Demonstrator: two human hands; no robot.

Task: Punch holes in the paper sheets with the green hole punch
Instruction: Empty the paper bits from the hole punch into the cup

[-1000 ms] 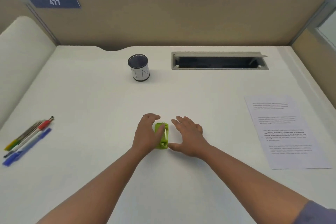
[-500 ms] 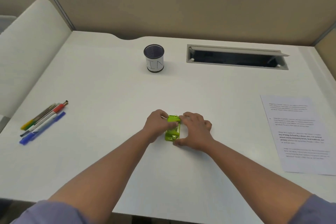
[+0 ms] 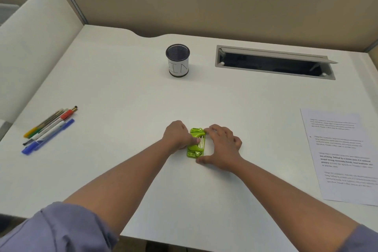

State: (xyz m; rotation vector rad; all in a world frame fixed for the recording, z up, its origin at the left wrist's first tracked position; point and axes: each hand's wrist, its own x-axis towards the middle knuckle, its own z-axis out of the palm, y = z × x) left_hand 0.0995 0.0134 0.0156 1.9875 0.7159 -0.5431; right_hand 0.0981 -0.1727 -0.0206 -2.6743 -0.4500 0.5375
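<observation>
White cubicle desk [image 3: 143,98], tan partition [image 3: 225,6].

Two bare forearms, left hand [image 3: 177,136] and right hand [image 3: 223,145] ungloved. Greyish-lavender sleeves [image 3: 61,229] pushed up near the elbows, fabric creased. No rings or watch visible.
</observation>
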